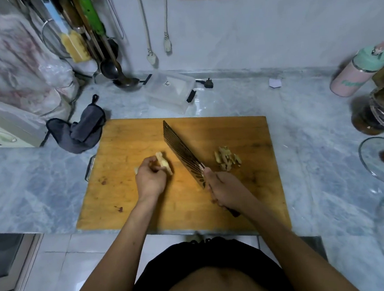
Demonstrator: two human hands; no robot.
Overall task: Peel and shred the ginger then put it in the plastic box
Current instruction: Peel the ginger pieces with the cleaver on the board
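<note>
Gripping one pale knobbly ginger piece (164, 163), left hand (150, 177) sits beside right hand (225, 190) clutching one broad steel cleaver (182, 154), one peel pile (227, 158), seemingly, beyond.

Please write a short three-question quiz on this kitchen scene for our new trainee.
1. True or false: the ginger lies loose on the cutting board while both hands rest.
2. What does the right hand grip? A) ladle B) knife C) bottle
3. Fill in: the peelings lie on the knife's ____ side.

Key: 1 false, the left hand holds it; 2 B; 3 right. The plastic box sits behind the board.
</note>
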